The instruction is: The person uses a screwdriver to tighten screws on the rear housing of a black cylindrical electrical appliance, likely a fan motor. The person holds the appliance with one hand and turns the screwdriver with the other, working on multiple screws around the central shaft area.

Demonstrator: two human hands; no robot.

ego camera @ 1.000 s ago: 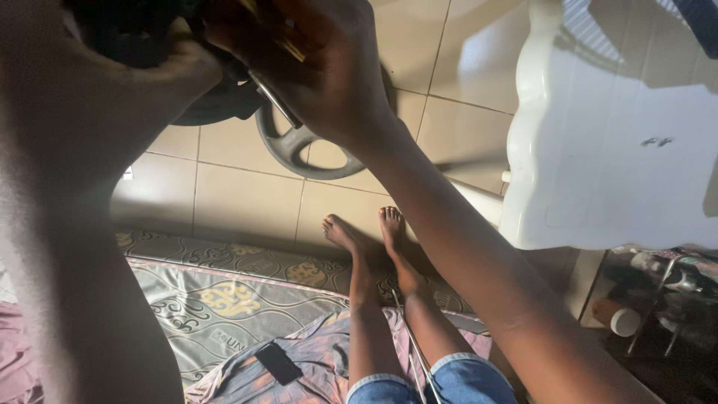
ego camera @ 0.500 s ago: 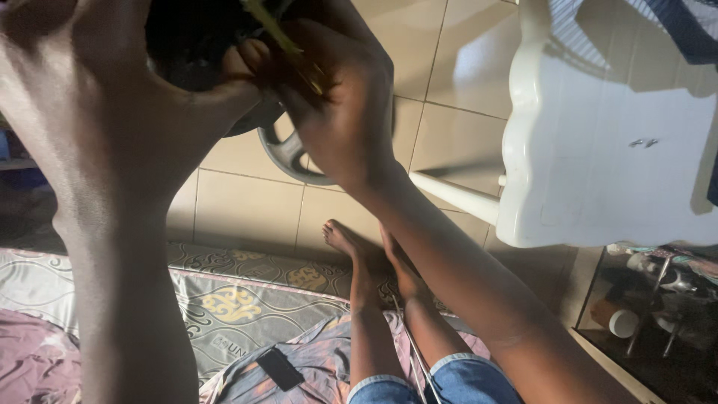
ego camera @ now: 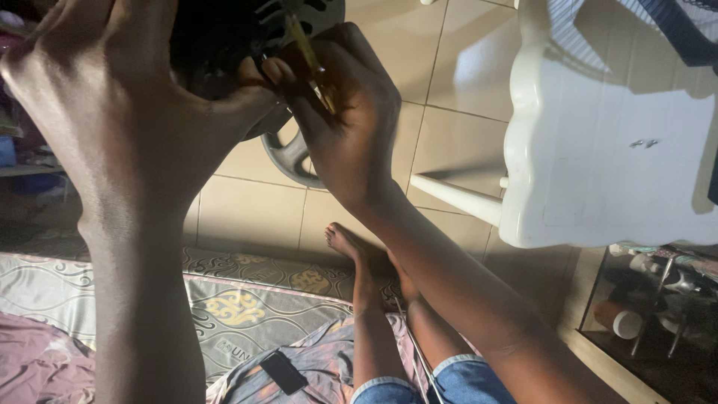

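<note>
Slippage risk: left hand [ego camera: 127, 105] clenched round dark fan motor [ego camera: 217, 45], right hand [ego camera: 348, 123] pinching yellow-handled screwdriver [ego camera: 308, 60]; tip could skid off into fingers.

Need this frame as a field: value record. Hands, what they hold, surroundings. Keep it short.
left hand: raised, wrapped around a dark vented housing
right hand: holds a thin yellowish tool against the housing
grey ring part: behind the hands, mostly hidden
posture: seated, bare feet stretched out over the tiled floor
patterned mattress: under the legs
phone: dark, lying on the bedding
white plastic chair: to the right, on its side
lighting: dim, hands in shadow
</note>
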